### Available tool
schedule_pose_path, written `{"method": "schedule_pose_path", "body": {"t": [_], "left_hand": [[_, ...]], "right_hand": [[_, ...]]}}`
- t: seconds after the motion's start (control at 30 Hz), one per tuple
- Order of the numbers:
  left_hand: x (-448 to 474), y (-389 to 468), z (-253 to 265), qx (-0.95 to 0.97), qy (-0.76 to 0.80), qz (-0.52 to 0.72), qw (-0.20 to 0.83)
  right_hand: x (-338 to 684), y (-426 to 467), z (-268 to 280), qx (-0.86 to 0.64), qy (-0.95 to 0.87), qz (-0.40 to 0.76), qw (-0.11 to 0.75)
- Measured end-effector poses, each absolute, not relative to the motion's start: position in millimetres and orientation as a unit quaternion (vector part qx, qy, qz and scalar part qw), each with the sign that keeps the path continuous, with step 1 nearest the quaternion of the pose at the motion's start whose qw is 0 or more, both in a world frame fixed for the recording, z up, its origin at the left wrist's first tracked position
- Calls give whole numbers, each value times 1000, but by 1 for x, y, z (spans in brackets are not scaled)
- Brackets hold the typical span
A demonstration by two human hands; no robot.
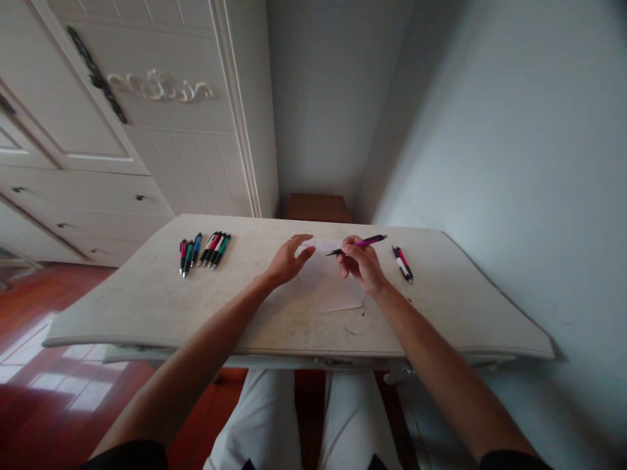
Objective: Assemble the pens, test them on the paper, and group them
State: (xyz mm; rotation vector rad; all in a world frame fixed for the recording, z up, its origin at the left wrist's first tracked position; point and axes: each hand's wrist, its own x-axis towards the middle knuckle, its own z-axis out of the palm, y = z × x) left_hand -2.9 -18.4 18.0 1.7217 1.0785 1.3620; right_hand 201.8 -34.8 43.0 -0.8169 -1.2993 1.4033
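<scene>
Dark sleeves (130, 455) are seen short of the table's near edge (313, 351); over paper (343, 294), a purple pen (371, 241) is gripped.
The pen is pinched by the right hand (362, 263), its long axis slanted from a left-pointing tip towards the table's far right corner; whether the paper is touched cannot be told. The left hand (289, 261), left of the tip, is held open and empty; the paper's left side is partly covered by it. Two pens (402, 264) are laid nearer the table's right edge, more pens (214, 249) towards its far left corner.
</scene>
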Motion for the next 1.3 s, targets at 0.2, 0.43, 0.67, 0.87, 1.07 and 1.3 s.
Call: {"method": "schedule_pose_path", "body": {"t": [0.2,0.43,0.67,0.87,1.07,1.3], "left_hand": [[-16,-9,1,775,480,352,212],[-20,-6,-7,806,472,311,174],[-19,-6,-6,810,473,305,165],[-18,-8,-6,794,475,330,189],[-17,-9,-4,791,461,347,204],[-14,-12,-4,806,478,309,161]], "right_hand": [[205,-27,37,-373,-539,555,512],[222,-18,29,-421,-631,434,486],[243,-23,19,-498,-672,334,435],[241,-26,20,-511,-704,278,408],[239,-25,18,-476,-723,280,416],[228,-33,18,-419,-718,375,410]]}}
